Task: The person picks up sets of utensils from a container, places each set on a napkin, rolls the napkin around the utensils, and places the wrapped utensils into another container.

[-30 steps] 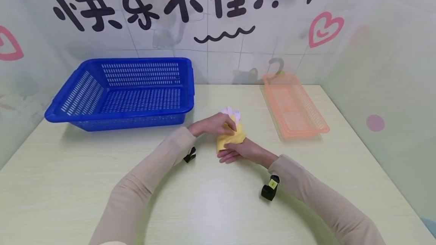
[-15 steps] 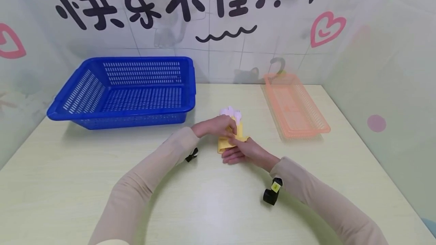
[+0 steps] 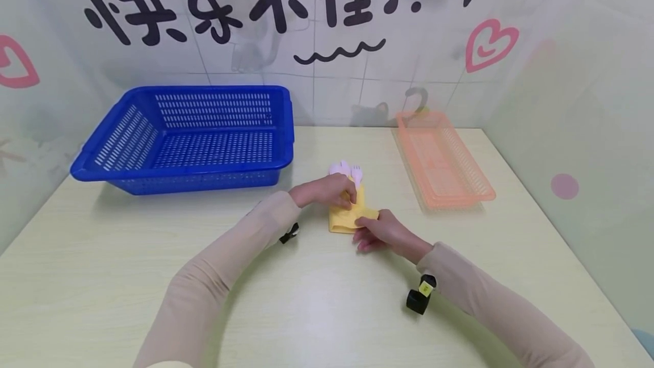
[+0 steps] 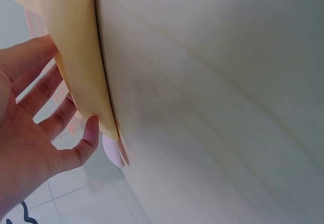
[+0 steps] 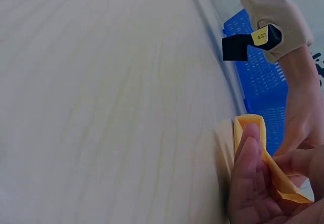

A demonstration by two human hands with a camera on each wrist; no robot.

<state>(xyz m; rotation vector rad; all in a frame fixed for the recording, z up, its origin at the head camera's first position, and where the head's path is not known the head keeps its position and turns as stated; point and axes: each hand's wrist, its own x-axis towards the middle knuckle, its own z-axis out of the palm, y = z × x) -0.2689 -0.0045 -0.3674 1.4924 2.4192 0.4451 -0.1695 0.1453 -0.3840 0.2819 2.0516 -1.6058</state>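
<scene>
A yellow cloth [image 3: 343, 223] lies folded on the table with pale pink cutlery showing past its far end. A fork [image 3: 356, 174] with tines is on the right, beside a rounded spoon head [image 3: 336, 169]. My left hand [image 3: 333, 190] rests on the cloth from the left, its fingertips pressing down on it; the left wrist view shows these fingers spread and loosely bent against the cloth [image 4: 81, 57]. At the near right corner, my right hand [image 3: 383, 233] pinches a flap of the cloth between thumb and fingers. The cutlery's handles are hidden under cloth and hand.
A large blue basket [image 3: 204, 174] stands at the back left. To the back right lies a shallow orange-pink basket [image 3: 434, 197]. A printed sheet [image 3: 286, 67] hangs behind the table [image 3: 306, 300], and a pale wall [image 3: 577, 129] bounds its right side.
My right hand has moved right and slightly nearer to me, drawing the cloth's flap out to the right. The left hand stays nearly in place on the cloth.
</scene>
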